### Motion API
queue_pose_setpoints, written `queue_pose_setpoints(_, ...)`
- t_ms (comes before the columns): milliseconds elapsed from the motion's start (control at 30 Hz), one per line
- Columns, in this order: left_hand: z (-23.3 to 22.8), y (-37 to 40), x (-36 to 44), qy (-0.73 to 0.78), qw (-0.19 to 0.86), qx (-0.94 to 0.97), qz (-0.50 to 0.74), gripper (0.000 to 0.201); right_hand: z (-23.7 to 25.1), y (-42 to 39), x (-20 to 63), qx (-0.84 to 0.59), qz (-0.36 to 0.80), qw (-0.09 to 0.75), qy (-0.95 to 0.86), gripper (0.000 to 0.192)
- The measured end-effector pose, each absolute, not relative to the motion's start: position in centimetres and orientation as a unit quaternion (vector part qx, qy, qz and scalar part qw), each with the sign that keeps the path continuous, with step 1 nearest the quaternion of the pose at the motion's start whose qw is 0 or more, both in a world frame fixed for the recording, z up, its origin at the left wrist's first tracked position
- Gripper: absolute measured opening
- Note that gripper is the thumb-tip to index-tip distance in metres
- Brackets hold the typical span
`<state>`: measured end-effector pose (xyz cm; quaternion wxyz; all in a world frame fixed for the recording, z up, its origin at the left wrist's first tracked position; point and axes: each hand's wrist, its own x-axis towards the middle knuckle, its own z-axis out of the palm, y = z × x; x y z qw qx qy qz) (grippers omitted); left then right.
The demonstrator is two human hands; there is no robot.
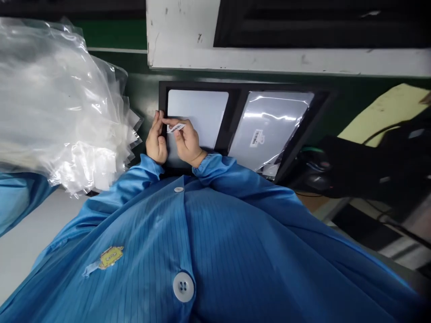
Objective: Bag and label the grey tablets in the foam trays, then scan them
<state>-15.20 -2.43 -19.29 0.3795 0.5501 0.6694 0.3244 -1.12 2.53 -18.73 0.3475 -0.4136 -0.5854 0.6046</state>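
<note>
My right hand [189, 144] pinches a small white barcode label [176, 128] between thumb and fingers. It is above the left part of a flat light-grey panel [205, 112], which lies in the left recess of a black tray [232, 117]. My left hand [156, 142] is at the tray's left edge, its fingers stretched out and holding nothing that I can see. In the right recess lies another grey panel [269, 119] inside a shiny transparent bag, with a barcode label [257, 138] on it.
A big pile of transparent plastic bags [60, 98] covers the left side. A white shelf edge [269, 60] runs behind the tray. On the right are a yellow sheet [380, 112] and a dark device [314, 166] with cables. A blue sleeve [20, 197] shows at far left.
</note>
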Motion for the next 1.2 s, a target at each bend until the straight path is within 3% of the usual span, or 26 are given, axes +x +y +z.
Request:
queue_pose_setpoints(67, -19.3, -2.6, -15.1, 0.657, 0.375, 0.535, 0.375, 0.083, -18.9, 2.3, -0.9, -0.417, 0.613, 0.332, -0.583, 0.057)
queue_pose_setpoints(200, -19.3, -3.1, -14.9, 0.677, 0.424, 0.481, 0.362, 0.077, -19.1, 1.9, -0.8, -0.436, 0.627, 0.316, -0.563, 0.052)
queue_pose_setpoints(467, -18.8, -3.5, -14.5, 0.698, 0.403, 0.47, 0.359, 0.086, -19.4, 1.2, -0.7, -0.443, 0.642, 0.311, -0.543, 0.046)
queue_pose_setpoints(633, -19.2, -3.5, -14.2, 0.645, 0.427, 0.452, 0.444, 0.065, -19.5, 0.9, -0.5, -0.438, 0.641, 0.317, -0.544, 0.043)
queue_pose_setpoints(767, -19.4, -3.7, -14.2, 0.68, 0.432, 0.441, 0.395, 0.079, -19.6, 0.9, -0.4, -0.443, 0.637, 0.302, -0.553, 0.044)
queue_pose_setpoints(967, -19.4, -3.7, -14.3, 0.669, 0.423, 0.45, 0.412, 0.08, -20.0, 0.8, -0.3, -0.431, 0.634, 0.284, -0.576, 0.047)
queue_pose_setpoints(1200, -19.8, -3.1, -14.5, 0.579, 0.415, 0.461, 0.53, 0.058, -20.3, 1.0, -0.5, -0.41, 0.641, 0.311, -0.569, 0.047)
